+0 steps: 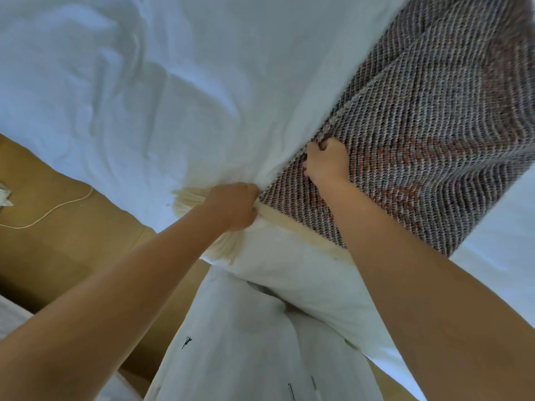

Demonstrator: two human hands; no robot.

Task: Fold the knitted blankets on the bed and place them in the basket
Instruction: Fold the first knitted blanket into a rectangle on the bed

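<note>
I see a knitted blanket [434, 125] lying on the white bed [115, 82]. Its long axis runs diagonally from the bed's near edge at centre frame away to the upper right. It is a broad band of grey and cream ribbed knit with faded reddish patterning, and a cream fringe [191, 198] trails from the near end. The left hand [236, 205] is clenched around the fringed near corner. The right hand [327, 162] curls its fingers over the blanket's left edge, just beyond.
</note>
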